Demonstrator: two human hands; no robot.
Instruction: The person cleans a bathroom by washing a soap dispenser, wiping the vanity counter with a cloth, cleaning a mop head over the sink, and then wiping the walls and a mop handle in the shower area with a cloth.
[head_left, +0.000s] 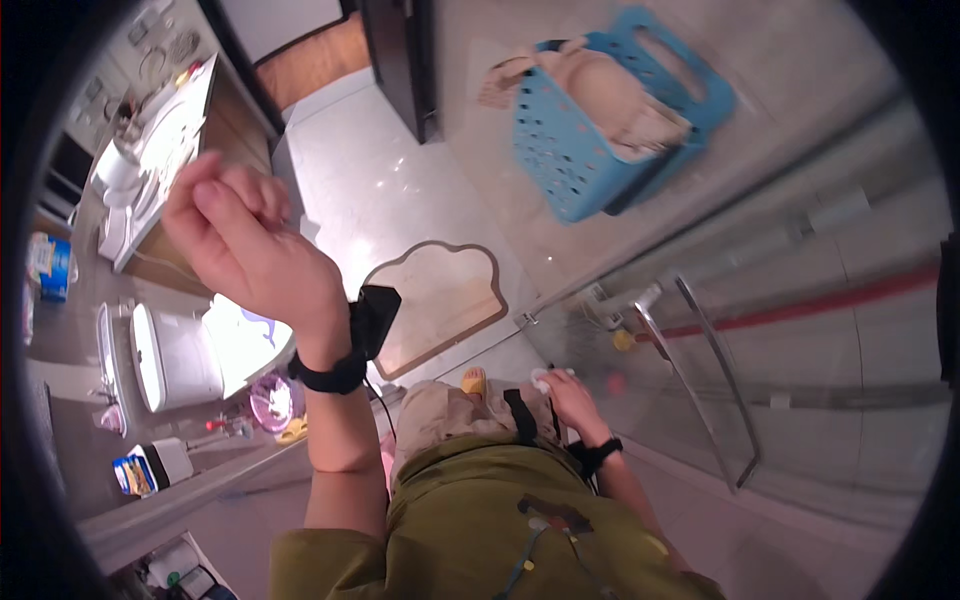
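My left hand [235, 235] is raised at the left, its fingers curled in and the thumb folded over; nothing shows in them. On that wrist sits a black strap with a black box-like device [375, 322], and a thin cable hangs from it. Low beside my right thigh, my right hand [577, 405] is closed on a small white crumpled cloth or tissue [545, 379], which shows only in part at the fingertips. A black band [597, 455] circles the right wrist.
A blue perforated basket [562, 160] holding beige cloth hangs or stands at the upper right. Glass sliding doors with metal handles [700, 385] run along the right. A paw-shaped mat [440, 290] lies ahead. At the left are a toilet [178, 358], a purple bin [275, 402] and a counter.
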